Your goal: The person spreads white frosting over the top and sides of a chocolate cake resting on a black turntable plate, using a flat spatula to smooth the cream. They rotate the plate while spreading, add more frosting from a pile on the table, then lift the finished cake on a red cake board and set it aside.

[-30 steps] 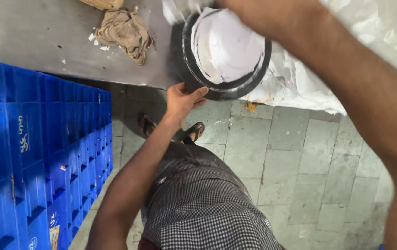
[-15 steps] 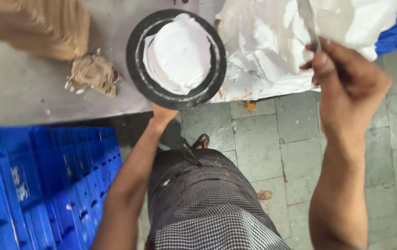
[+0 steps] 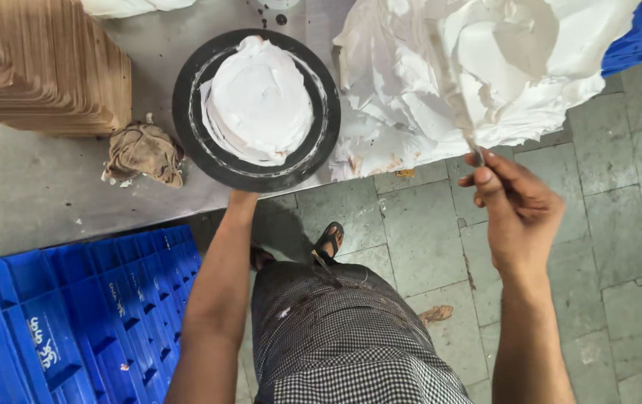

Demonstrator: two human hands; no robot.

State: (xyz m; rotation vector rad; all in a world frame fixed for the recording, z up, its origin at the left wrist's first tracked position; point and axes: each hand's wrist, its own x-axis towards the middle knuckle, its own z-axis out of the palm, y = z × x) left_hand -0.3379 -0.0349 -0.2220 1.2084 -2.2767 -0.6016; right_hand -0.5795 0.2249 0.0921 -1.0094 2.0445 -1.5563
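Since the frame 0.5 s ago the right hand (image 3: 519, 206) has dropped lower and nearer the body, and it keeps its fingers pinched around the handle of a thin spatula blade (image 3: 452, 90) that slants up over the crumpled white paper (image 3: 500, 67). The left hand (image 3: 242, 196) stays at the near rim of the round black turntable (image 3: 186, 112); its fingers are hidden under the rim, so their grip cannot be told. The white iced cake (image 3: 259, 101) sits on the turntable, just above the left hand and well left of the right hand.

The grey table (image 3: 51, 202) ends right at the left wrist. Left of the left hand lie a crumpled brown rag (image 3: 143, 153) and a stack of brown cardboard (image 3: 44, 67). Below the left forearm stand blue crates (image 3: 74, 322). Under and right of the right hand lies the tiled floor (image 3: 620, 247).
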